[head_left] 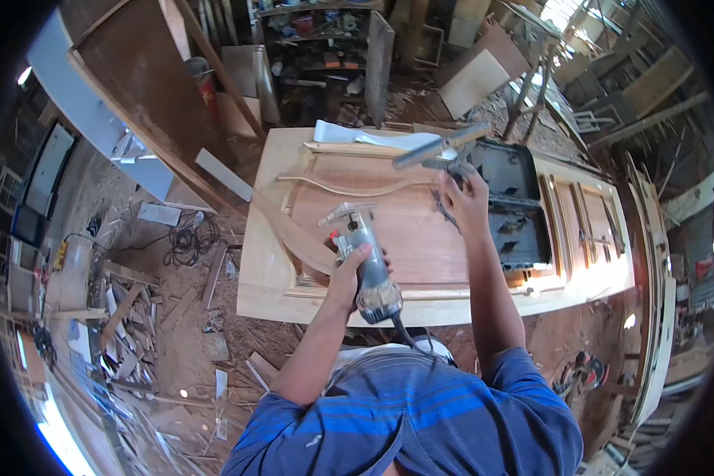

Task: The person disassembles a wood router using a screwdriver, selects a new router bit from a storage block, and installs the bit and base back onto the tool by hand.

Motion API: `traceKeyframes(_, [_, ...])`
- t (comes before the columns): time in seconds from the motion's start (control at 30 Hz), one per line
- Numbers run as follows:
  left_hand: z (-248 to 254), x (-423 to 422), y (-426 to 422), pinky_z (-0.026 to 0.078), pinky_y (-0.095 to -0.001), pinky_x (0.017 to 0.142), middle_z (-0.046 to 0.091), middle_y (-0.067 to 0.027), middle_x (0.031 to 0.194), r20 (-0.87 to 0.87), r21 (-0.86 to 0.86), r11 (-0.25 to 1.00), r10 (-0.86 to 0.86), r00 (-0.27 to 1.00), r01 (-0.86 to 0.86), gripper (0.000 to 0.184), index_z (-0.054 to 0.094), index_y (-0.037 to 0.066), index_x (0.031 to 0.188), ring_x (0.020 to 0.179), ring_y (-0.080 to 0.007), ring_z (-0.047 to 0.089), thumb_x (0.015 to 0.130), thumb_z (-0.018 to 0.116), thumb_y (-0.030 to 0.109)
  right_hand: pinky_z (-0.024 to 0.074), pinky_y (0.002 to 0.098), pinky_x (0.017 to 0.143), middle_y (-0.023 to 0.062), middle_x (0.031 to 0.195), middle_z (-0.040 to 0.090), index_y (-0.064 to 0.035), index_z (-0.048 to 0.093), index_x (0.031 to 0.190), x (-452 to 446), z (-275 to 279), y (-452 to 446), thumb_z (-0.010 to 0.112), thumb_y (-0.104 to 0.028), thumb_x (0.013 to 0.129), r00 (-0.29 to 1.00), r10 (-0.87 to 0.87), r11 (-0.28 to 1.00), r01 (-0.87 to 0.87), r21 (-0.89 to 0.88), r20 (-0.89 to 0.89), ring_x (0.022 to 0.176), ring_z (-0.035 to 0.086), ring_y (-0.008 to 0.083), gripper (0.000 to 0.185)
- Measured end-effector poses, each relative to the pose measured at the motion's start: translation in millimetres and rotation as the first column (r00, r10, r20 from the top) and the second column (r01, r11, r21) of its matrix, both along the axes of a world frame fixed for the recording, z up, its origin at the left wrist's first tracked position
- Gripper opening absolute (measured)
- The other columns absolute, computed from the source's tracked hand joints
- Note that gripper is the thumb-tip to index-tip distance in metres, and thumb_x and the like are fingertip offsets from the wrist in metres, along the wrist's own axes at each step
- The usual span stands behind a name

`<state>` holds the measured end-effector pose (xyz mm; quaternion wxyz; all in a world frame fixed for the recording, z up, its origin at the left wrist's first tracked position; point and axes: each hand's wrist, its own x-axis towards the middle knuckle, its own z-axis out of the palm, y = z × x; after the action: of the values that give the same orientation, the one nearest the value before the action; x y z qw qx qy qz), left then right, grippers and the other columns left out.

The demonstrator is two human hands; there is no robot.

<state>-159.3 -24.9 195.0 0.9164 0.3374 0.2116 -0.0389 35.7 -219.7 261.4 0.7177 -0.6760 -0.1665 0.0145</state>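
Note:
My left hand (349, 274) is wrapped round a trim router (367, 266), a grey cylindrical power tool. Its flat metal base (351, 211) points away from me and its cord runs down toward my body. Raised over the far side of the panelled door (266, 270), my right hand (470, 198) grips a straight grey metal bar (440, 147). A dark thin piece hangs beside those fingers; its kind is unclear. An open black tool case (523, 210) lies on the door, just right of that hand.
A curved wooden strip (357, 189) and a white strip (373, 139) lie on the door. Thin wooden mouldings (583, 214) sit at its right end. Wood scraps (123, 349) and a coiled cable (194, 242) litter the floor at left. Large boards (135, 95) lean at the upper left.

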Motion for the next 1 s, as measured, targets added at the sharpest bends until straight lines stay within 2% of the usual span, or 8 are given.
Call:
traceKeyframes(0.1, [-44, 27, -19, 0.064, -0.0415, 0.069, 0.073, -0.0148, 0.099, -0.057, 0.205, 0.978, 0.04, 0.998, -0.028, 0.04, 0.063, 0.0, 0.121, 0.078, -0.0253, 0.074, 0.095, 0.075, 0.028, 0.0456, 0.0232, 0.057, -0.0006, 0.079, 0.061, -0.0031, 0.063, 0.096, -28, -34, -54, 0.08, -0.009, 0.097, 0.996, -0.085, 0.995, 0.087, -0.056, 0.037, 0.064, 0.055, 0.0052, 0.018])
traceKeyframes(0.13, [-56, 36, -26, 0.064, -0.0367, 0.072, 0.07, -0.0109, 0.094, -0.057, 0.226, 0.973, 0.069, 0.996, -0.054, 0.045, 0.058, 0.005, 0.123, 0.082, -0.0212, 0.074, 0.089, 0.084, 0.018, 0.0474, 0.0227, 0.06, -0.0011, 0.083, 0.063, -0.0026, 0.066, 0.101, -36, -42, -67, 0.08, -0.006, 0.095, 0.992, -0.106, 0.994, 0.108, -0.025, 0.071, 0.069, 0.057, 0.0051, 0.016])
traceKeyframes(0.27, [-128, 73, -64, 0.059, -0.0323, 0.078, 0.068, -0.0119, 0.111, -0.08, 0.609, 0.793, 0.034, 0.996, 0.022, 0.07, 0.053, 0.001, 0.132, 0.095, -0.017, 0.068, 0.078, 0.093, 0.023, 0.05, 0.0232, 0.067, -0.0017, 0.093, 0.069, -0.0016, 0.07, 0.113, -56, -58, -117, 0.08, -0.004, 0.095, 0.983, -0.171, 0.984, 0.167, 0.061, 0.061, 0.079, 0.061, 0.0046, 0.021])
traceKeyframes(0.47, [-180, 130, -135, 0.057, -0.0422, 0.098, 0.068, -0.0234, 0.123, -0.291, 0.893, 0.385, 0.093, 0.952, 0.235, 0.093, 0.046, -0.006, 0.139, 0.11, -0.0347, 0.07, 0.07, 0.095, 0.033, 0.05, 0.0234, 0.068, -0.002, 0.091, 0.071, -0.0014, 0.072, 0.107, -72, -62, -184, 0.081, -0.008, 0.095, 0.967, -0.251, 0.965, 0.253, 0.063, -0.046, 0.08, 0.062, 0.0055, 0.017])
traceKeyframes(0.63, [-185, 140, -165, 0.054, -0.0482, 0.105, 0.068, -0.0303, 0.128, -0.465, 0.874, 0.189, 0.06, 0.884, 0.447, 0.097, 0.045, -0.006, 0.142, 0.119, -0.0439, 0.069, 0.071, 0.091, 0.039, 0.0533, 0.026, 0.07, 0.0029, 0.086, 0.075, -0.0004, 0.076, 0.101, -76, -84, -216, 0.081, -0.005, 0.091, 0.943, -0.327, 0.932, 0.333, -0.142, 0.063, 0.077, 0.066, 0.0069, 0.013])
traceKeyframes(0.67, [-188, 137, -169, 0.054, -0.0485, 0.105, 0.068, -0.0305, 0.128, -0.469, 0.874, 0.179, 0.069, 0.88, 0.452, 0.096, 0.045, -0.007, 0.142, 0.119, -0.0443, 0.069, 0.072, 0.091, 0.039, 0.0533, 0.0263, 0.083, 0.0018, 0.097, 0.075, -0.0001, 0.072, 0.108, -79, -87, -222, 0.081, -0.006, 0.093, 0.965, -0.253, 0.961, 0.243, -0.13, -0.064, 0.09, 0.068, 0.0086, 0.018])
traceKeyframes(0.9, [-189, 128, -163, 0.049, -0.0506, 0.112, 0.06, -0.0313, 0.138, -0.473, 0.881, 0.042, 0.054, 0.879, 0.472, 0.095, 0.044, -0.005, 0.145, 0.13, -0.0453, 0.061, 0.076, 0.089, 0.042, 0.0534, 0.0251, 0.082, 0.0025, 0.097, 0.077, 0.0, 0.072, 0.107, -65, -122, -210, 0.081, -0.005, 0.094, 0.973, -0.172, 0.973, 0.142, -0.184, -0.157, 0.091, 0.068, 0.0075, 0.017])
traceKeyframes(1.0, [-200, 109, -137, 0.048, -0.0498, 0.112, 0.058, -0.0291, 0.141, -0.397, 0.909, 0.126, -0.024, 0.917, 0.397, 0.095, 0.046, -0.005, 0.147, 0.132, -0.0437, 0.058, 0.077, 0.089, 0.043, 0.053, 0.024, 0.082, 0.0016, 0.098, 0.075, -0.0001, 0.071, 0.112, -56, -141, -193, 0.08, -0.005, 0.095, 0.982, -0.054, 0.987, 0.025, -0.157, -0.183, 0.091, 0.067, 0.0063, 0.02])
